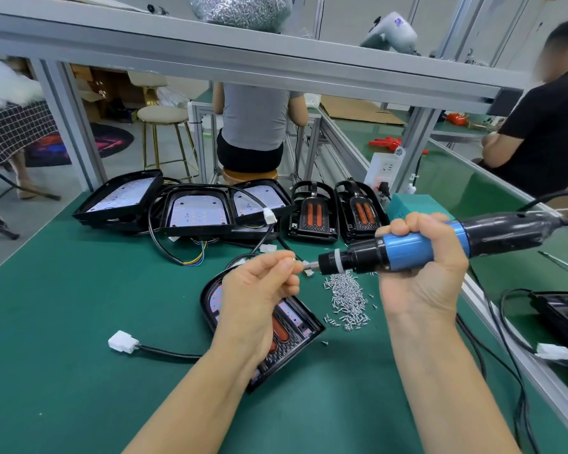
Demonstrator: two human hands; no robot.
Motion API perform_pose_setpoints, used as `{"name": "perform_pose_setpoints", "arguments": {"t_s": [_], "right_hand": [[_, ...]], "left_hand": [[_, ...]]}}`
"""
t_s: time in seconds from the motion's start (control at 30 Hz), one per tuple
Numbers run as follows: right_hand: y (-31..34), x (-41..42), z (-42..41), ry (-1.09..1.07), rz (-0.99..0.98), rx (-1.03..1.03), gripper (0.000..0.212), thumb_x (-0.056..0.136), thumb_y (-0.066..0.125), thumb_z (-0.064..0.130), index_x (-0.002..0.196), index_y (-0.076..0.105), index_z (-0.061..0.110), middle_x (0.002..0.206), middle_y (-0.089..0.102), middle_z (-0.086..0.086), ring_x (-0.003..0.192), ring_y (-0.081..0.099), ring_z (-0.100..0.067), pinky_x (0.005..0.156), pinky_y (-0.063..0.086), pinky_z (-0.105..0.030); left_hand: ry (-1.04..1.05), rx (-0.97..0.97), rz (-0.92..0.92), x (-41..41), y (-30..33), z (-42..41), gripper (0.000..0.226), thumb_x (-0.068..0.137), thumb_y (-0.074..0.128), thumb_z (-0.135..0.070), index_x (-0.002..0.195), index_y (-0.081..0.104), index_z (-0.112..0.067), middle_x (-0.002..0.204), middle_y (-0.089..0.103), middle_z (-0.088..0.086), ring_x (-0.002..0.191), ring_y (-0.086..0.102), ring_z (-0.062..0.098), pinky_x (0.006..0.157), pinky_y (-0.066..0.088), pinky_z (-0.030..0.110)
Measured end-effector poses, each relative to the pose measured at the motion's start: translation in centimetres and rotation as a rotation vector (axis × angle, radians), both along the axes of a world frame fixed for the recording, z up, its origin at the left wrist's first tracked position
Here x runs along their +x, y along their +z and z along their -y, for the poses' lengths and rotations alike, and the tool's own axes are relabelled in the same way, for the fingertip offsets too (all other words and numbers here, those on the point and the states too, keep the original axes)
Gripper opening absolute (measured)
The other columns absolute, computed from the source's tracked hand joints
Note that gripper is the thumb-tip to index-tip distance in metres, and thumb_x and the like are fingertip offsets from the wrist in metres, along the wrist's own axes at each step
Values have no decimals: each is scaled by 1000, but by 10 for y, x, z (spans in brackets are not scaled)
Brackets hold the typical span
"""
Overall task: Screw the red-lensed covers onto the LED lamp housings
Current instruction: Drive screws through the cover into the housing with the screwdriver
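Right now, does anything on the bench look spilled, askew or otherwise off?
Mostly orderly. The screws lie in a loose heap on the green mat, with strays scattered around it, one beside the lamp housing being worked on. The open housings at the back are stacked unevenly, cables tangled.

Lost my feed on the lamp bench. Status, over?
Right hand grips electric screwdriver. Left hand pinches a screw at the bit. Lamp housing, red-lensed cover on, below left hand. Screw pile beside it.

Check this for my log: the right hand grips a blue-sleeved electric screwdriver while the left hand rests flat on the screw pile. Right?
Not quite. The head view shows the left hand raised, pinching something small at the tip of the screwdriver; the screw pile lies untouched. The right hand does grip it.
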State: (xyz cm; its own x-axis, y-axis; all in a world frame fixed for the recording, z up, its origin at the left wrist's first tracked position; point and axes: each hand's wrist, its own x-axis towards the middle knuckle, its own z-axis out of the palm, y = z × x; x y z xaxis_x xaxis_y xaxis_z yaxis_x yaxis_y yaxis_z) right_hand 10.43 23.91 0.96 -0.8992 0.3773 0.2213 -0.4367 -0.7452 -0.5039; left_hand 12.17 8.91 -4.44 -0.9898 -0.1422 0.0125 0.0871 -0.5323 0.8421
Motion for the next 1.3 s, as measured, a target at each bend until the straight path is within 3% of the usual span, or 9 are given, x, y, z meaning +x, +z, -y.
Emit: {"name": "perform_pose_setpoints", "arguments": {"t_s": [0.2, 0.4, 0.67, 0.87, 1.13, 1.3], "right_hand": [[7, 4, -7, -6, -52, -49, 22, 71, 55, 4, 79, 42, 19, 63, 48, 5, 56, 50, -11, 66, 46, -24], [13, 3, -3, 28, -81, -37, 18, 72, 52, 6, 79, 43, 19, 61, 49, 5, 54, 51, -10, 65, 47, -23], [12, 3, 1, 42, -80, -25, 20, 71, 54, 4, 80, 45, 19, 61, 49, 5, 55, 50, -10, 65, 47, -23], [9, 4, 1, 33, -78, -8, 20, 71, 54, 4, 80, 45, 19, 61, 49, 5, 55, 50, -11, 65, 47, -24], [2, 1, 5, -12, -80, -26, 20, 71, 53, 3, 80, 46, 20, 61, 49, 5, 55, 49, -10, 65, 46, -25], [-5, -2, 5, 0, -46, -59, 20, 70, 54, 3, 78, 45, 19, 61, 49, 5, 55, 49, -10, 66, 47, -24]], "left_hand": [[-17, 129, 50, 0, -4, 8, 11, 83, 57, 4, 84, 67, -1, 69, 69, 8, 56, 60, 11, 56, 53, 20], [-69, 139, 45, 2, -9, 8, 15, 71, 63, -4, 85, 68, -1, 71, 69, 8, 58, 61, 11, 57, 54, 20], [-78, 140, 33, 1, -8, 10, 14, 70, 63, -4, 83, 69, -2, 70, 69, 9, 57, 60, 11, 57, 53, 20], [-53, 107, 25, 2, -11, 9, 10, 79, 60, 2, 83, 68, -2, 69, 69, 7, 56, 60, 10, 57, 53, 19], [87, -122, -64, 0, -15, 6, 17, 85, 58, 8, 83, 69, -5, 68, 71, 4, 57, 59, 8, 60, 52, 18], [39, -58, -43, 1, -20, 9, 12, 83, 60, 2, 86, 70, -5, 72, 72, 6, 60, 60, 11, 63, 54, 22]]}}
